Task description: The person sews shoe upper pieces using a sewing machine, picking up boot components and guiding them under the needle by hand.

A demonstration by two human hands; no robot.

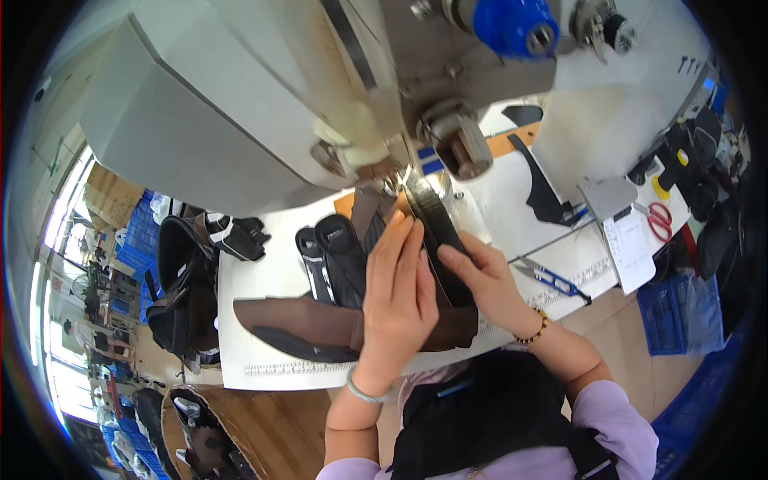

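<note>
**As the work meets the machine, both hands steady it**

Head view. The left hand [396, 292], fingers straight and together, lies along the black strip [436, 224], gripping nothing; the right hand [484, 280] bends thumb and fingers about its right edge. The strip runs from the brown panel [292, 316] up to the sewing machine [200, 104]. Light, even pressure and fingertips clear of the stitching point, apparently lost in blur, serve best.

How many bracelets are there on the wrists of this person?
2: a smooth pale bangle at the wrist of the left hand, and a beaded bracelet at the wrist of the right hand. Both wrists are uncovered, so probably none is hidden.
</note>
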